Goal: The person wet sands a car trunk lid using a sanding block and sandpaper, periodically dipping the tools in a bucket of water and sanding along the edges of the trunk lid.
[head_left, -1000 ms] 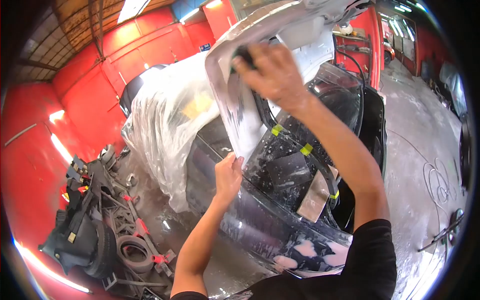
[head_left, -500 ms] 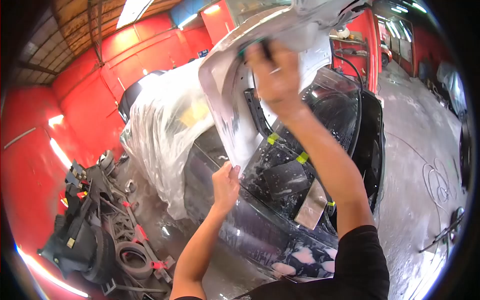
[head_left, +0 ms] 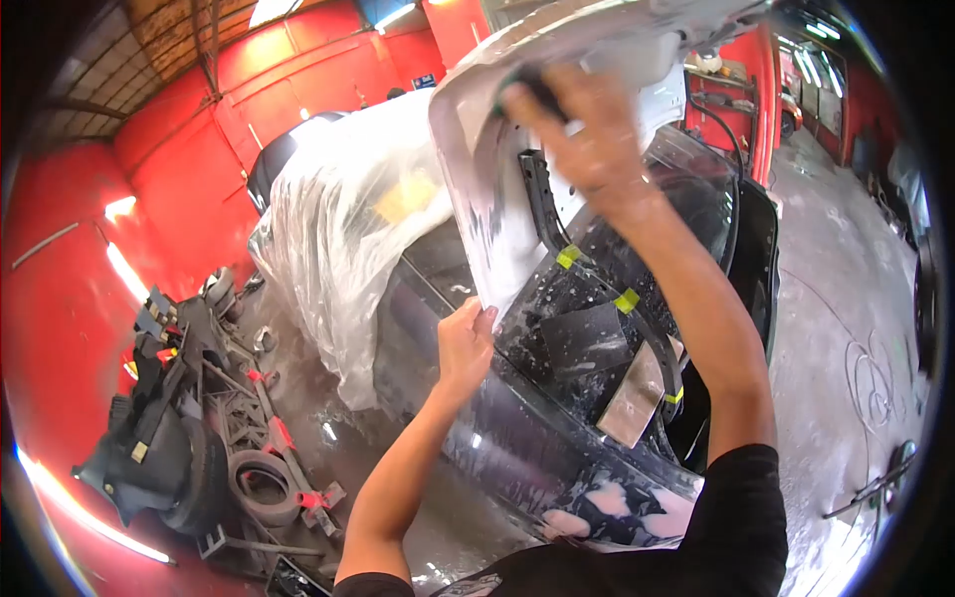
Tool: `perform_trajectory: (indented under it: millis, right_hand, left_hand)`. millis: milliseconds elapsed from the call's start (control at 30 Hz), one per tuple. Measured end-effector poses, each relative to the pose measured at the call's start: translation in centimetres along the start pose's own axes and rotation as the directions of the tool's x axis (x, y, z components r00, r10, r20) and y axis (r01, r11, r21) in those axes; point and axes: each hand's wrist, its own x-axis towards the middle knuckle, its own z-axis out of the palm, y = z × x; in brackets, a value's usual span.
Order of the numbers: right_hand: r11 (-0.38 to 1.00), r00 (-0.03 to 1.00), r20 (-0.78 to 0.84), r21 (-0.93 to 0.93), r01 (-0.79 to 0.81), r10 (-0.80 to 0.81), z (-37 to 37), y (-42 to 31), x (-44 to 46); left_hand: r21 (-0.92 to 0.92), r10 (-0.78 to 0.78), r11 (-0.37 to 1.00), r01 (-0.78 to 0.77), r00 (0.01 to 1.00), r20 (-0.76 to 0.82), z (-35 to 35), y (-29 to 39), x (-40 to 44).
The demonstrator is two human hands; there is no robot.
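My right hand [head_left: 602,139], blurred by motion, holds a dark hand pad [head_left: 537,95] against the inner face of a raised white car lid [head_left: 460,134]. Whether the lid is a hood or a trunk lid I cannot tell. My left hand [head_left: 466,348] is closed on the lid's lower corner, fingers pinching its edge. Beneath, on the wet dark car body [head_left: 517,428], lie a dark sheet like sandpaper [head_left: 587,338] and a flat tan rectangular piece [head_left: 632,398]. Pieces of yellow-green tape [head_left: 627,300] stick to a black strip there.
Clear plastic sheeting [head_left: 328,239] drapes the car at left. Car parts, stands and a tire [head_left: 264,488] crowd the floor by the red wall [head_left: 70,348]. A thin hose [head_left: 870,383] lies coiled on the wet floor at right. Shelves [head_left: 721,85] stand behind.
The view has shifted, so the car and lid appear farther right. My right hand still moves the pad on the lid's inner face; my left hand keeps its hold on the corner.
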Motion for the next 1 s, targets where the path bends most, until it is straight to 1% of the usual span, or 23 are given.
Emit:
perform_trajectory:
  millis: [33,133,167,233,267,300,333,400,533,567,600,633,667,733,767,833,867,900,933,1000]
  right_hand:
    - [0.981,0.983,-0.128,-0.160,0.111,-0.132,-0.6,1.8,0.6]
    - [0.999,1.000,-0.022,-0.050,-0.002,0.001,2.3,-4.3,-2.1]
    - [1.000,1.000,-0.015,0.001,0.003,-0.003,2.3,-4.4,-1.9]
    - [0.993,0.992,0.029,0.007,0.121,-0.121,0.9,-2.1,-1.1]
    - [0.983,0.981,0.058,0.011,0.183,-0.183,-0.1,-0.5,-0.6]
    - [0.981,0.986,0.026,-0.094,0.167,-0.165,-0.8,0.8,0.2]
    - [0.987,0.991,0.013,-0.096,0.131,-0.131,-0.1,0.1,-0.3]
    - [0.992,0.998,-0.022,-0.111,0.061,-0.063,1.4,-1.6,-1.4]
    - [0.975,0.970,0.104,0.000,0.221,-0.220,0.5,-1.7,-0.8]
    - [0.973,0.969,0.089,0.001,0.231,-0.230,-0.1,-0.6,0.0]
    - [0.982,0.981,0.081,-0.052,0.181,-0.177,-0.8,0.7,0.8]
    - [0.987,0.991,0.029,-0.087,0.133,-0.131,-0.2,0.2,0.4]
    - [0.990,0.996,-0.023,-0.117,0.082,-0.085,0.7,-0.9,-0.4]
    - [0.998,0.997,0.076,-0.060,0.030,-0.026,2.1,-4.5,-2.0]
    - [0.999,0.997,0.060,-0.002,0.039,-0.039,2.2,-5.0,-2.1]
    - [0.993,0.988,0.096,0.004,0.120,-0.120,0.9,-3.2,-0.9]
    - [0.987,0.980,0.117,0.007,0.159,-0.159,0.0,-1.8,-0.2]
    - [0.989,0.989,0.063,-0.056,0.136,-0.132,-0.7,-0.3,0.7]
    - [0.992,0.994,0.071,-0.090,0.085,-0.078,-0.3,-0.8,0.5]
    - [0.986,0.996,0.083,-0.167,-0.024,0.038,1.2,-4.0,-1.2]
  left_hand:
    - [0.041,0.013,0.999,-0.011,0.999,-0.029,0.2,-0.1,0.1]
    - [-0.077,-0.077,0.994,0.075,0.996,-0.032,0.3,0.6,-0.1]
    - [-0.050,-0.039,0.998,0.038,0.999,-0.021,0.1,0.5,0.2]
    - [0.002,0.020,1.000,-0.020,1.000,0.011,-0.3,0.1,0.2]
    - [-0.020,0.011,1.000,-0.011,1.000,-0.005,0.1,-0.2,0.0]
    - [-0.043,0.009,0.999,-0.010,1.000,-0.028,0.6,-0.4,0.3]
    - [-0.060,-0.002,0.998,-0.001,0.999,-0.051,0.7,-0.6,0.0]
    - [-0.066,-0.028,0.997,0.026,0.999,-0.027,0.4,-0.4,-0.2]
    - [-0.006,-0.004,1.000,0.004,1.000,0.012,-0.5,1.4,0.2]
    - [0.007,-0.004,1.000,0.004,1.000,0.003,-0.4,1.2,0.2]
    - [0.018,-0.003,1.000,0.003,1.000,-0.009,-0.1,0.9,0.2]
    - [0.029,-0.004,1.000,0.004,1.000,-0.023,0.1,0.5,0.1]
    - [-0.012,-0.030,0.999,0.030,0.999,-0.020,0.3,0.3,0.0]
    - [-0.086,-0.068,0.994,0.066,0.998,-0.017,0.3,0.3,0.0]
    - [-0.079,-0.080,0.994,0.079,0.997,-0.004,-0.1,0.5,-0.2]
    - [-0.082,-0.087,0.993,0.088,0.996,0.013,-0.2,1.0,0.2]
    - [-0.052,-0.060,0.997,0.060,0.998,-0.004,-0.1,1.0,0.3]
    - [-0.024,-0.034,0.999,0.034,0.999,-0.023,0.1,0.8,0.4]
    - [0.005,-0.014,1.000,0.014,0.999,-0.044,0.3,0.6,0.2]
    - [0.024,-0.043,0.999,0.044,0.999,-0.024,0.3,0.6,-0.2]
